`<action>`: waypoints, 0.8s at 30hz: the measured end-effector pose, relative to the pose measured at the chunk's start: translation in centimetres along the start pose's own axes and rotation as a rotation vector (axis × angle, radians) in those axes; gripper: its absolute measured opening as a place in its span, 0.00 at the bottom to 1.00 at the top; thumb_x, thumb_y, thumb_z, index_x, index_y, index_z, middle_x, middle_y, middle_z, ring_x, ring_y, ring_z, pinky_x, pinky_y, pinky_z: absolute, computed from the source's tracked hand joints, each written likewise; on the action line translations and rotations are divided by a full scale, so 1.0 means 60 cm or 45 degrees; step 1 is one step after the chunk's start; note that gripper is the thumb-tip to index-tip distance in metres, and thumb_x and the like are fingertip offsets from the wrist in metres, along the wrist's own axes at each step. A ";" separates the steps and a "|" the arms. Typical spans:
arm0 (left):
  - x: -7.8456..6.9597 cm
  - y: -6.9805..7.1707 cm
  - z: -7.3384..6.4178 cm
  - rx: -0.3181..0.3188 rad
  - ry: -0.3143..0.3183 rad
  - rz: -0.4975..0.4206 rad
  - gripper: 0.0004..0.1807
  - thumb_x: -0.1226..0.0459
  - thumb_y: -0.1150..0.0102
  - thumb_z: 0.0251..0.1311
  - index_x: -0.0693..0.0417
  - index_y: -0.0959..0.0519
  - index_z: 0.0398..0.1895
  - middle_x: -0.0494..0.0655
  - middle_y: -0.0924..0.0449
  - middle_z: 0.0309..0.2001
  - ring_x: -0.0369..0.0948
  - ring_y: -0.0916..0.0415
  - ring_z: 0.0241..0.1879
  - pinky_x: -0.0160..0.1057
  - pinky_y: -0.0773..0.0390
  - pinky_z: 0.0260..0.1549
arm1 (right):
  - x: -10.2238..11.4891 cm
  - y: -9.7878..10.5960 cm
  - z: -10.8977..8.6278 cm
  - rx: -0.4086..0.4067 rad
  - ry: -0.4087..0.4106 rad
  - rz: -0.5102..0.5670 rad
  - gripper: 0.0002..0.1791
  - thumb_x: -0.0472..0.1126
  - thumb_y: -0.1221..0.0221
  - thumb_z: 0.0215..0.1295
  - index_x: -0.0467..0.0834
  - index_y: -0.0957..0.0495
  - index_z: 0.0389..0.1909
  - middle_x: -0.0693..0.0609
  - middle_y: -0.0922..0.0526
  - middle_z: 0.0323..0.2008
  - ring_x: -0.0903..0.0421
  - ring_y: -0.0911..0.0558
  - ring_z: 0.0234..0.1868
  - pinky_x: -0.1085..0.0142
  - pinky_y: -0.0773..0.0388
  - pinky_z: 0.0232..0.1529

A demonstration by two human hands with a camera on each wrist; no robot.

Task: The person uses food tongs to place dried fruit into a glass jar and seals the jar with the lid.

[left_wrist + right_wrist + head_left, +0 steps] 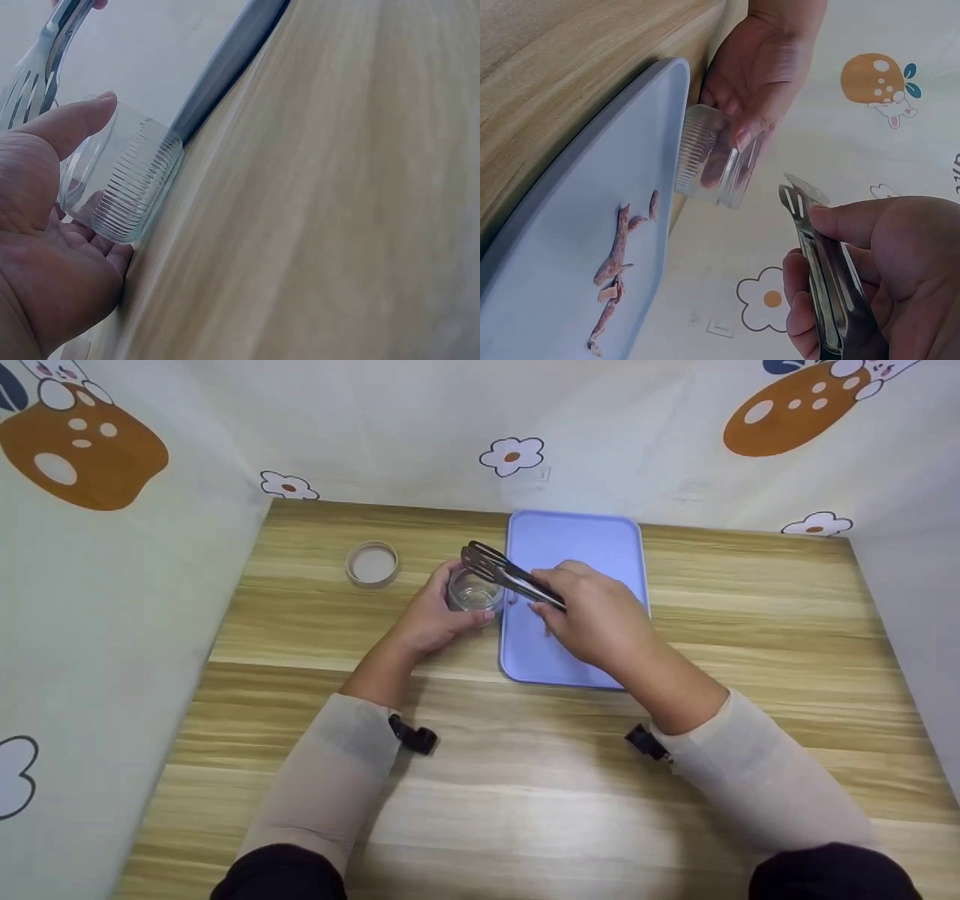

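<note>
My left hand [431,619] grips a clear ribbed glass jar [478,598], thumb on the near side and fingers round the far side. The jar stands upright and uncovered on the table, against the tray's left edge. My right hand [600,611] holds metal tongs [517,577] with slotted ends, thumb on one arm and fingers on the other. Over the jar's mouth hang the tong tips, with no piece showing between them in the right wrist view. On the blue tray [577,544] lie several reddish-brown, dried-looking strips [615,255], mostly hidden by my right hand in the head view.
A round lid [373,564] with a pale tan rim lies on the wood-grain table [495,802], left of the jar. Walls covered with cartoon-printed sheeting [420,427] enclose the table at the back and sides.
</note>
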State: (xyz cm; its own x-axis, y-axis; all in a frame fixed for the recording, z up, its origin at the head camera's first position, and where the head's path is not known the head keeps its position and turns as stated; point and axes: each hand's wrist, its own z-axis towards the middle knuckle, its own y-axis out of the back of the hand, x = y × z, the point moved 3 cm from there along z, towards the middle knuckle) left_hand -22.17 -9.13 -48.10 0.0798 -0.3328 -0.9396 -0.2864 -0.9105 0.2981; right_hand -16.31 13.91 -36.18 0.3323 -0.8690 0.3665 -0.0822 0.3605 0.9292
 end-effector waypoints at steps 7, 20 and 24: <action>-0.001 0.000 0.000 0.002 -0.038 -0.016 0.53 0.53 0.15 0.52 0.39 0.36 0.80 0.46 0.27 0.77 0.46 0.36 0.80 0.49 0.45 0.84 | -0.003 -0.001 -0.002 0.001 -0.016 -0.030 0.36 0.59 0.32 0.70 0.46 0.24 0.73 0.49 0.17 0.56 0.49 0.17 0.47 0.50 0.16 0.51; 0.000 -0.001 0.000 -0.004 -0.036 -0.075 0.54 0.55 0.14 0.49 0.45 0.36 0.79 0.47 0.28 0.76 0.46 0.34 0.77 0.47 0.44 0.83 | -0.025 0.006 -0.007 -0.025 -0.070 -0.001 0.40 0.62 0.32 0.69 0.44 0.25 0.74 0.48 0.17 0.61 0.49 0.19 0.49 0.50 0.18 0.54; 0.000 -0.001 0.000 -0.001 -0.033 -0.085 0.55 0.55 0.15 0.49 0.41 0.36 0.80 0.45 0.30 0.78 0.45 0.36 0.79 0.47 0.46 0.84 | -0.039 0.008 -0.011 -0.037 -0.084 -0.010 0.39 0.61 0.31 0.69 0.43 0.24 0.73 0.47 0.16 0.61 0.49 0.19 0.51 0.48 0.18 0.55</action>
State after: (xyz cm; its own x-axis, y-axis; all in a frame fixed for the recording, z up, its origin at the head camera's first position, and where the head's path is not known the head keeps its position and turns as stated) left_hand -22.17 -9.08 -48.09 0.0737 -0.2649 -0.9615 -0.2808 -0.9306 0.2349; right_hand -16.50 16.33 -36.62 0.2697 -0.8920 0.3628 -0.0521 0.3627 0.9305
